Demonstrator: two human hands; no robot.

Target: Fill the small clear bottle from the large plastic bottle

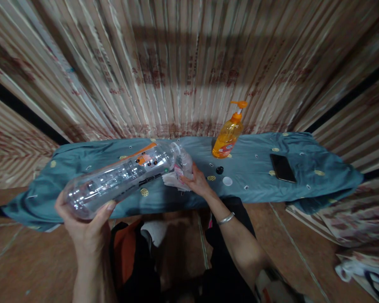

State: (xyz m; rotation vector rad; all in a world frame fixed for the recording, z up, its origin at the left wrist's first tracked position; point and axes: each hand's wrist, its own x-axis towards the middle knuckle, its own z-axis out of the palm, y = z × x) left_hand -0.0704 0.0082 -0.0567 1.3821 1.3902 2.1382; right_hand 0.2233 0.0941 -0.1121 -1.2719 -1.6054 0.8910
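The large bottle (113, 183) is clear, thin-looking plastic, a long rounded cylinder that narrows to a neck; the small bottle (185, 162) is also clear. The large one lies tilted above the left half of the cloth-covered surface (252, 187), base near left, neck far right, with an orange-marked label and bright glints along its ribbed wall. Its neck meets the small bottle's top; whether the rims touch cannot be told. The left hand (87, 223) has its grip curled around the large base, thumb on the near side. The right hand (196, 181) has its grip closed around the small bottle, beside folded white sheets (173, 182). To the right are a black cap (220, 170), a white disc (227, 181), an upright orange pump bottle (228, 139) and, farther right, a flat dark phone (283, 168).
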